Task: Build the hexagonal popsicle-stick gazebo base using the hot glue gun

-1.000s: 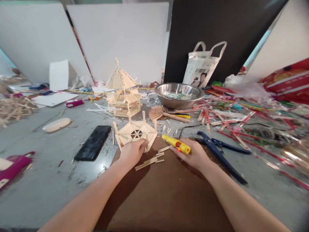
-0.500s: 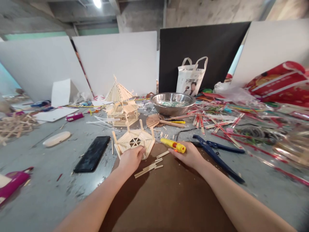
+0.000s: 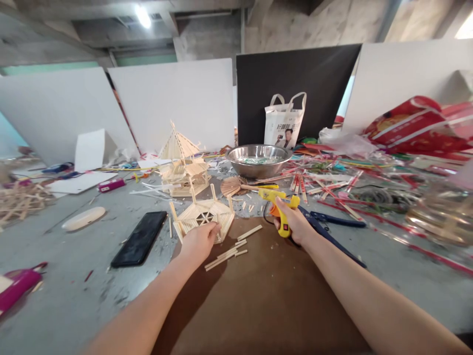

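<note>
My left hand (image 3: 200,240) is closed at the near edge of a small wooden-stick model (image 3: 192,215), a many-sided frame with short upright posts. Its fingertips pinch a part there that the hand mostly hides. My right hand (image 3: 294,223) grips a yellow hot glue gun (image 3: 284,217) by its handle, the nozzle pointing left, above the brown board (image 3: 258,291). Several cut wooden sticks (image 3: 229,254) lie on the board between the hands. Behind the model stands a taller stick pavilion (image 3: 184,165) with a pointed roof.
Dark blue cutters (image 3: 336,219) lie right of my right hand. A black phone (image 3: 139,239) and a white oval object (image 3: 84,218) are at left. Farther back are a round stick piece (image 3: 231,186), a metal bowl (image 3: 258,160) and scattered red-wrapped sticks (image 3: 299,182).
My right hand has lifted the glue gun off the board area and turned it upright, nozzle to the left. My left hand stays at the model. The view has shifted slightly.
</note>
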Demonstrator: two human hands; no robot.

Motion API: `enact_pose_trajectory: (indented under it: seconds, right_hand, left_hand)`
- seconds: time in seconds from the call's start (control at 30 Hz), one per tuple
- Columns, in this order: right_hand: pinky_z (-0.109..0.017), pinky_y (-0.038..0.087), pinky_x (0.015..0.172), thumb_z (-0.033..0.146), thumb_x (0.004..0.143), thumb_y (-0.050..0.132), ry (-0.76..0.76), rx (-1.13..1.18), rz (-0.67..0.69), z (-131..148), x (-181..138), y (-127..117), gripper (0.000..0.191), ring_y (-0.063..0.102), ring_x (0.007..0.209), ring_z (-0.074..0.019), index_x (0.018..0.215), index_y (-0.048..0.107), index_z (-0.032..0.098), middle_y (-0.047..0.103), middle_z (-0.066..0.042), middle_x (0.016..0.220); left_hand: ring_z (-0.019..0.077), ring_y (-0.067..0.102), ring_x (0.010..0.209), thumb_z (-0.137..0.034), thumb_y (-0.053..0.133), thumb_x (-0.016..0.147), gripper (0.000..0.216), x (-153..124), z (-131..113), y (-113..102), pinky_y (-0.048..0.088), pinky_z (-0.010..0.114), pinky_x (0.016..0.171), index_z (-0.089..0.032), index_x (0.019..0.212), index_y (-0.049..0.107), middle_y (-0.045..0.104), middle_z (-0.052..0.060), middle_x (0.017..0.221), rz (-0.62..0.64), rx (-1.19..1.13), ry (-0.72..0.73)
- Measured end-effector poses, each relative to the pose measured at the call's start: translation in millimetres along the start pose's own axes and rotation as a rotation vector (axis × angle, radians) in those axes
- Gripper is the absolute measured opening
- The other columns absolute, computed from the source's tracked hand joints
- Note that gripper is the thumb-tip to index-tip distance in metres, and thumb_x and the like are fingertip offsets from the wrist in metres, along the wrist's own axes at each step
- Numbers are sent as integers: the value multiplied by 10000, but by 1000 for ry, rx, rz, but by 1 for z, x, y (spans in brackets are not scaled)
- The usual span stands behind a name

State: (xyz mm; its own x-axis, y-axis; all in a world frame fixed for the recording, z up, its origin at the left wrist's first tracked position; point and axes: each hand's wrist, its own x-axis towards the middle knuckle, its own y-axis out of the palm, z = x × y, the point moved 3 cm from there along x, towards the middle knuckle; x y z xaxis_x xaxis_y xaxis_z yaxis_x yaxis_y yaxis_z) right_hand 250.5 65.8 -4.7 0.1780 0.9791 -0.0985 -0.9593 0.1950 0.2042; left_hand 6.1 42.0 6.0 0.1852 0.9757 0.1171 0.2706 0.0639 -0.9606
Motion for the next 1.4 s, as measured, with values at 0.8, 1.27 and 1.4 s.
enact_pose_trajectory:
  seconds: [0.8,1.27,1.4]
  right_hand:
    - [-278,495,540,472,765,403,131,153,177,1,-2,6,327,468,386,-89,671,519,181,508,21,473]
    - [-310,507,623,473,783,381,135,166,187,2,-5,9,361,491,397,-92,636,534,181,520,16,464]
    - [-317,509,628,478,784,372,145,155,174,1,-4,8,360,494,404,-97,646,531,187,524,13,475]
  left_hand:
    - [168,575,707,-395,253,851,352,-1,-1,-2,316,217,553,-227,763,549,626,23,721,18,4,12]
    - [167,570,722,-411,243,848,368,-1,-1,-1,316,221,569,-220,755,543,621,25,727,17,0,9]
    - [169,571,719,-413,242,847,369,-1,0,-1,316,223,561,-222,746,542,621,23,724,18,-4,7]
